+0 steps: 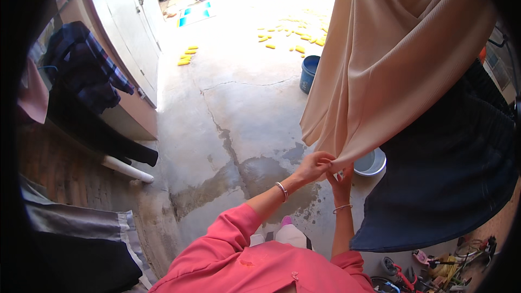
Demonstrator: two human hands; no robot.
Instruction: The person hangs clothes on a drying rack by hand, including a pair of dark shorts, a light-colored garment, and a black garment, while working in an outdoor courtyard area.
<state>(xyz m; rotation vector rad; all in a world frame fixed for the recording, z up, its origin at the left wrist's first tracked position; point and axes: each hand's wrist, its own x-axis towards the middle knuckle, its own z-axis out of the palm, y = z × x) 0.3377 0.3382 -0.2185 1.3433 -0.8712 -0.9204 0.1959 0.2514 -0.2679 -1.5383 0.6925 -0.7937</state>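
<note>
A large beige ribbed garment (366, 69) hangs at the upper right, its lower hem reaching down to my hands. My left hand (319, 166) pinches the hem between thumb and fingers from the left side. Close beside it, my right hand (341, 179) holds the same hem from below, its fingertips partly hidden by the cloth. To the right hangs a dark navy garment (439, 171) with a curved lower edge. A round metal basin (371, 162) on the floor is partly covered by both garments.
Wet patches mark the concrete floor (183, 122). A blue bucket (310, 74) stands behind the beige garment; corn cobs (300, 49) lie farther off. A plaid shirt (81, 65) and dark trousers (101, 130) hang at left. A bicycle and clutter (407, 276) are at lower right.
</note>
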